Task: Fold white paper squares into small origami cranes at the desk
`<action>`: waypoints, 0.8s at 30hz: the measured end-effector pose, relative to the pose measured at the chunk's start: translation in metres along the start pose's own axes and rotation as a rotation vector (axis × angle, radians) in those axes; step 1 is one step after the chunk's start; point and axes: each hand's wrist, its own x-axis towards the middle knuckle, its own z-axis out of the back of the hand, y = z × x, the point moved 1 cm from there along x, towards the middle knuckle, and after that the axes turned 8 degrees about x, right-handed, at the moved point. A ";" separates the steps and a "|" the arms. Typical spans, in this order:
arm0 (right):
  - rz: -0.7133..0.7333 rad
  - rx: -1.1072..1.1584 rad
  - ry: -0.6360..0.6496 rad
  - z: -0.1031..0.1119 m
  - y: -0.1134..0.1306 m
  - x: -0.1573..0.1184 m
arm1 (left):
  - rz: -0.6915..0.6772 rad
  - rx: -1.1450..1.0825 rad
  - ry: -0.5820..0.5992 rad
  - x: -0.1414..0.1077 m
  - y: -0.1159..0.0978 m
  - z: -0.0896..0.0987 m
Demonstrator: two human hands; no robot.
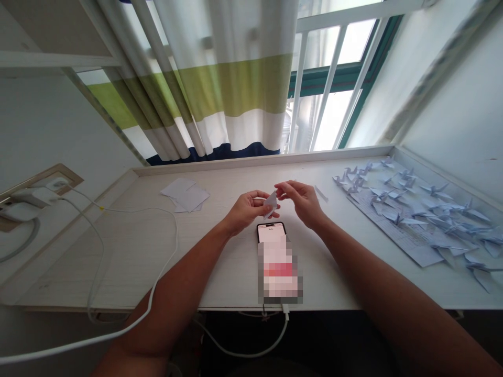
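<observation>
A small white piece of folded paper [271,204] is held up over the desk between my two hands. My left hand [251,208] pinches it from the left, thumb in front and fingers behind. At its upper right corner, the curled fingers of my right hand [299,198] close on the tip, though the exact contact is small to see. Just below the hands a phone [271,235] lies face up, its screen lit and mostly blurred out. Flat white paper sheets [186,193] lie in a loose pile to the left of my left hand.
Many folded paper cranes [398,217] cover the right side, some on a printed sheet [416,251]. A thin paper strip [321,193] lies beyond my right hand. White cables [175,230] run from the wall socket [63,180] across the left. A raised ledge [236,161] borders the desk's back.
</observation>
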 end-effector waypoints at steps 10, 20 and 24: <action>0.005 -0.114 -0.028 -0.006 -0.006 -0.002 | 0.100 0.012 0.053 -0.003 -0.001 -0.005; -0.043 -0.054 -0.061 -0.008 -0.008 -0.002 | 0.115 0.097 0.052 -0.005 -0.003 -0.009; -0.028 -0.069 -0.066 -0.008 -0.008 -0.001 | 0.115 0.085 0.051 -0.005 -0.003 -0.009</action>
